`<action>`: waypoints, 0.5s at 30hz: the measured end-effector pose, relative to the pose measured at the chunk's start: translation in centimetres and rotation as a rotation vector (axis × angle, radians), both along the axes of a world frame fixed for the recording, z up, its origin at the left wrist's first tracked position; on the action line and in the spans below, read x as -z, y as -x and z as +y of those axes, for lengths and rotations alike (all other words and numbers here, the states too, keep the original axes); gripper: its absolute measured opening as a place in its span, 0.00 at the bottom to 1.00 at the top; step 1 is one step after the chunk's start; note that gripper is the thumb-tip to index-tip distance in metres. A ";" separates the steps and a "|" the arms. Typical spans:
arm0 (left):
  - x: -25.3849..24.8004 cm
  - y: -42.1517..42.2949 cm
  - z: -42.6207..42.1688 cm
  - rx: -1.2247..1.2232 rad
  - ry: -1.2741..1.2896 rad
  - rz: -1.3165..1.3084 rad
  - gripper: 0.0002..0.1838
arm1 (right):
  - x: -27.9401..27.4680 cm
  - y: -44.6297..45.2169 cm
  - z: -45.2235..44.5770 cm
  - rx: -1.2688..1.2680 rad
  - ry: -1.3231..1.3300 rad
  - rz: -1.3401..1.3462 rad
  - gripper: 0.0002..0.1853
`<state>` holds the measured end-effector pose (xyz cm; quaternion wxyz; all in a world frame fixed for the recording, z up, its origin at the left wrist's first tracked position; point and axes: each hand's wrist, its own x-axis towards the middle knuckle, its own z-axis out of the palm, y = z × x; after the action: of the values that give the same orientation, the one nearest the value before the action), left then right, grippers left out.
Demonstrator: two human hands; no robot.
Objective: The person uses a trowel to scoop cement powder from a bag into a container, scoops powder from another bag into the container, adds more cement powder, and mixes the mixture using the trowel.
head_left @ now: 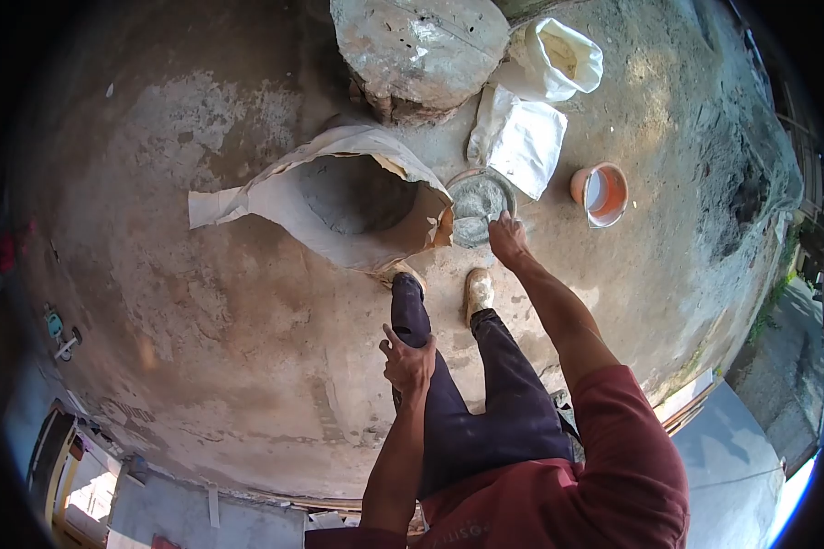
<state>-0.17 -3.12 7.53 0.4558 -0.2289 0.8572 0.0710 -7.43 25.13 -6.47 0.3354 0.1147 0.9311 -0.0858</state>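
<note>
My right hand (506,238) is closed at the right rim of a round pan (455,183) on the floor. Inside the pan lies grey cement-like powder (482,194); what my fingers grip there is too small to make out. Left of the pan stands a large torn paper sack (288,206), its wide mouth showing more grey powder (357,194). My left hand (407,361) rests on my left leg near the knee, fingers apart and holding nothing.
An orange bucket (616,197) with pale contents stands right of the pan. Behind it are a folded white sack (526,145) and an open white sack (533,69). A big stone-like block (421,55) sits at the back. Rough concrete (211,339) surrounds my feet.
</note>
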 end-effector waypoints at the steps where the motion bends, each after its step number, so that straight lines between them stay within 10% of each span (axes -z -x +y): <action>1: -0.1 0.0 0.0 -0.001 -0.004 0.003 0.53 | 0.1 0.4 0.1 0.007 -0.001 -0.031 0.10; 15: -0.3 -1.3 0.5 0.032 0.001 0.028 0.54 | -1.9 4.3 2.0 0.133 0.042 -0.146 0.12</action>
<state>1.13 -2.66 7.83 0.4446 -0.2143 0.8672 0.0666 -11.74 27.18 -4.58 0.3982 0.1753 0.8925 -0.1190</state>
